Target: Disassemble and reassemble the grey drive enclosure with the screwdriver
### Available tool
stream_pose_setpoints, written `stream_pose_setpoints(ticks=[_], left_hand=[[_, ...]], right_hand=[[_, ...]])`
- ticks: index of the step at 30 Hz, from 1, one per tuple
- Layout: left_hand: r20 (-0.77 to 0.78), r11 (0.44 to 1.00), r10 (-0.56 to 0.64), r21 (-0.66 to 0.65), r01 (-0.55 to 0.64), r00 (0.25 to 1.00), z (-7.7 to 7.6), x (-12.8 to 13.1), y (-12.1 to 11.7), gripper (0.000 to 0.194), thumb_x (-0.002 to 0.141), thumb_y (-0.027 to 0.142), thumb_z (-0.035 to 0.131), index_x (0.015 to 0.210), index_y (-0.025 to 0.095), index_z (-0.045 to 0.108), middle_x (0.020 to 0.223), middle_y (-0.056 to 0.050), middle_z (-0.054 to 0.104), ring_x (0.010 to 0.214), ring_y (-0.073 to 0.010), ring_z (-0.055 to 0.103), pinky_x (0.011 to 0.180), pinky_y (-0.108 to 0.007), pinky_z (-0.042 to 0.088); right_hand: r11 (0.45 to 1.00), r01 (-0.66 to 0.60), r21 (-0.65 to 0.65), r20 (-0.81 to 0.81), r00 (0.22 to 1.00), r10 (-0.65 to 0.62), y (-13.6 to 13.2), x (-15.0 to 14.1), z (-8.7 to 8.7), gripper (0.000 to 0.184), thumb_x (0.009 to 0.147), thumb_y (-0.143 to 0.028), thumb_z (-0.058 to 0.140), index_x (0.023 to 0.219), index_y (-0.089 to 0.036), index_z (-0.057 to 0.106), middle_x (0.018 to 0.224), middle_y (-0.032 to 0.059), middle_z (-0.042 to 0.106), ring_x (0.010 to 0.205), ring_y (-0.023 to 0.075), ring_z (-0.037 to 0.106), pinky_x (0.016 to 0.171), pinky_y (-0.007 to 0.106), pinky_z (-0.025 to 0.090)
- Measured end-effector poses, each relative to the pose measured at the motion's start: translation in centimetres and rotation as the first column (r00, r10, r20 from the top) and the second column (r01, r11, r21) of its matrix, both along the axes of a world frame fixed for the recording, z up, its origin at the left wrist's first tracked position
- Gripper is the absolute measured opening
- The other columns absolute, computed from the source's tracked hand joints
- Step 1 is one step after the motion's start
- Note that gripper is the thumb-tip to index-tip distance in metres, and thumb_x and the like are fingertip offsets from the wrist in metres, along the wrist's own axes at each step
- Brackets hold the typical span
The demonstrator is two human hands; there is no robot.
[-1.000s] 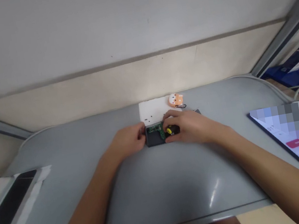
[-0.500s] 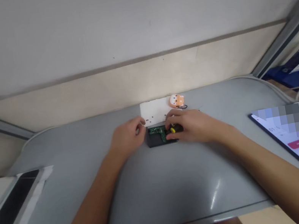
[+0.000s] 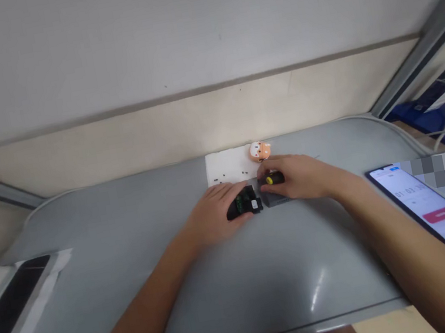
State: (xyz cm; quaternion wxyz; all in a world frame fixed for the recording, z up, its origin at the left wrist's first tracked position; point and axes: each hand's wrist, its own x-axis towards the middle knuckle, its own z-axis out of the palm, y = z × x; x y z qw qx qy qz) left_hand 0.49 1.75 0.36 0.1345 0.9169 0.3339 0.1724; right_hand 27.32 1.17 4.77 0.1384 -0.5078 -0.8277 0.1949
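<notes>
My left hand (image 3: 216, 213) is closed around a small black device (image 3: 250, 205) whose green circuit board shows between the fingers and thumb. To its right, my right hand (image 3: 295, 176) grips a screwdriver (image 3: 275, 178) with a black and yellow handle; its tip is not visible. Under the right hand's fingers sits a dark grey case part (image 3: 275, 198), partly covered. The hand seems to touch it, but the exact grip is hidden. Just behind the hands lies a white sheet of paper (image 3: 226, 163) with several tiny dark screws on it.
An orange and white animal-shaped case (image 3: 260, 151) stands at the paper's right corner. A lit phone (image 3: 432, 210) with a cable plugged in lies at the right. Another dark phone-like slab (image 3: 14, 306) rests at the left. A wall panel (image 3: 135, 139) closes off the grey table's back.
My left hand has moved right and taken hold of the device. My right hand, with the screwdriver, has shifted right; the grey case part now shows apart from the board piece.
</notes>
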Motion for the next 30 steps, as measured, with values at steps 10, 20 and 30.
stream_pose_setpoints(ticks=[10, 20, 30], left_hand=[[0.012, 0.999, 0.032, -0.017, -0.032, 0.999, -0.3, 0.2, 0.0, 0.062, 0.096, 0.048, 0.068, 0.152, 0.028, 0.049, 0.145, -0.009, 0.064, 0.133, -0.0287, 0.061, 0.119, -0.050, 0.043], [0.003, 0.999, 0.034, 0.018, -0.034, 0.999, 0.1, 0.4, -0.4, 0.062, 0.096, 0.046, 0.069, 0.151, 0.027, 0.050, 0.144, -0.009, 0.065, 0.131, -0.0292, 0.061, 0.116, -0.048, 0.045], [0.017, 0.999, 0.023, 0.040, -0.024, 1.000, 0.3, 0.4, -0.4, 0.057, 0.099, 0.043, 0.064, 0.151, 0.025, 0.049, 0.140, -0.009, 0.067, 0.128, -0.0285, 0.063, 0.115, -0.048, 0.044]], right_hand=[[0.748, 0.507, 0.428, -0.683, 0.723, -0.099, -0.8, -1.1, 1.0, 0.025, 0.098, -0.032, 0.045, 0.080, -0.024, 0.060, 0.080, 0.0052, 0.064, 0.073, 0.0197, 0.059, 0.068, 0.035, 0.045], [0.735, 0.662, 0.144, -0.694, 0.597, -0.402, 0.6, -2.2, -1.2, 0.041, 0.103, -0.050, 0.044, 0.073, -0.023, 0.053, 0.065, -0.0010, 0.048, 0.061, 0.0146, 0.043, 0.055, 0.028, 0.035], [0.800, 0.593, 0.095, -0.622, 0.662, -0.418, 0.1, -2.9, -1.5, 0.036, 0.102, -0.050, 0.048, 0.079, -0.024, 0.059, 0.064, -0.0021, 0.055, 0.059, 0.0144, 0.047, 0.059, 0.028, 0.036]])
